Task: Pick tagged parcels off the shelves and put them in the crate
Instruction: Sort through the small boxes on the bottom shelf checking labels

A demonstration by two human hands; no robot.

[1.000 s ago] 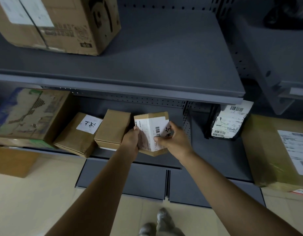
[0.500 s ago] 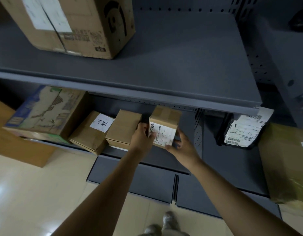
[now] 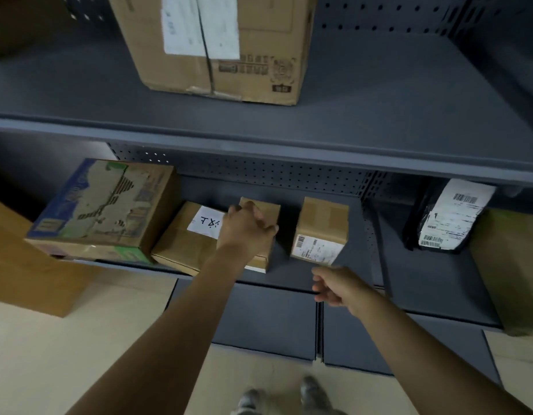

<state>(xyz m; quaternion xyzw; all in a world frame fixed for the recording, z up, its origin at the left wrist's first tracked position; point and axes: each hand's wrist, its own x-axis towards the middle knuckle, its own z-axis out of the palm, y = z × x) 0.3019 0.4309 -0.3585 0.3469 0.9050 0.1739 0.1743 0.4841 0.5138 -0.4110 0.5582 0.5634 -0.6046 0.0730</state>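
Observation:
A small brown box with a barcode label (image 3: 319, 232) stands alone on the lower shelf (image 3: 292, 277). My right hand (image 3: 338, 284) hovers just in front of it, fingers loosely curled, holding nothing. My left hand (image 3: 248, 227) closes over the top of a plain brown box (image 3: 265, 211) to its left. Beside that lies a flat brown parcel with a handwritten white tag (image 3: 184, 241). A black bag with white shipping labels (image 3: 448, 217) leans at the right of the same shelf. No crate is in view.
A large taped carton (image 3: 220, 46) stands on the upper shelf (image 3: 379, 109). A printed carton (image 3: 103, 208) sits at the lower shelf's left end, overhanging the edge. A tan box (image 3: 511, 265) is at the far right. My shoes (image 3: 283, 396) stand on the pale floor.
Both hands have let go of the barcode-labelled box, which now stands on the shelf. My left hand moved left onto the plain box. My right hand drew back toward me.

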